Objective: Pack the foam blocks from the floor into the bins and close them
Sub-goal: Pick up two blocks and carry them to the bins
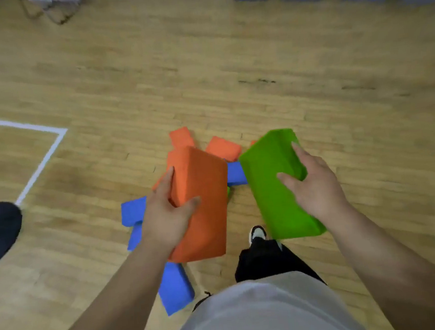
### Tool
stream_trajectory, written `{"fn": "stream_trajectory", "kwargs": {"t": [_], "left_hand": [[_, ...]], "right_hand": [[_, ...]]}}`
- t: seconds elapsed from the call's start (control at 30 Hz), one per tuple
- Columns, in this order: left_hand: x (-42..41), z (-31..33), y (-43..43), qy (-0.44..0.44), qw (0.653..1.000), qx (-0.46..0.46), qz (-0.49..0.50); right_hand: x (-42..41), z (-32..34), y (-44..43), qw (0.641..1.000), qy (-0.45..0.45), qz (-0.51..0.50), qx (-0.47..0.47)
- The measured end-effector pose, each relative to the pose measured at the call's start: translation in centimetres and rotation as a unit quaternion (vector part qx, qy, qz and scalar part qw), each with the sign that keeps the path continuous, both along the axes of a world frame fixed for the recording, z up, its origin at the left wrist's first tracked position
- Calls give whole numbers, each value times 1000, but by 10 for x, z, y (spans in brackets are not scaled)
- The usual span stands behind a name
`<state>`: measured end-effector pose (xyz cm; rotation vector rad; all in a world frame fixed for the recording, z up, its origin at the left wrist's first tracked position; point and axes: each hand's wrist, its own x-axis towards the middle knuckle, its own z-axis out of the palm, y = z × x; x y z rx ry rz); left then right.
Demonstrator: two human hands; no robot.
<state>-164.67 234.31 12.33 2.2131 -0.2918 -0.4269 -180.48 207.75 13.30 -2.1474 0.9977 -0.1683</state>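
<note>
Slippage is the main risk: left hand (pixel 165 216) grips the orange block (pixel 202 182) and right hand (pixel 315 185) grips the green block (pixel 272 207), thumb against fingers; soft foam may pivot and drop.

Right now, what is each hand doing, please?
Left hand: grips the orange block.
Right hand: grips the green block.

The left block (pixel 201 205) is hanging beside the right block (pixel 271 186), above loose blocks (pixel 175 287) lying on the floor (pixel 228 58).
</note>
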Motion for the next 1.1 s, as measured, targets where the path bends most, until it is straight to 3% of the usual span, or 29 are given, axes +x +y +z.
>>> {"fn": "stream_trajectory", "kwargs": {"t": [0.3, 0.63, 0.83, 1.1], "left_hand": [[-52, 85, -161, -86, 986, -55, -134], [-116, 137, -367, -111, 968, -175, -143], [-94, 160, -439, -119, 967, -198, -112], [0, 169, -537, -129, 963, -218, -92]], "right_hand": [[-115, 80, -98, 985, -69, -156, -35], [-204, 153, -288, 971, -106, -180, -113], [-179, 194, -369, 972, -118, -156, -129], [-71, 198, -455, 972, -146, -145, -117]]}}
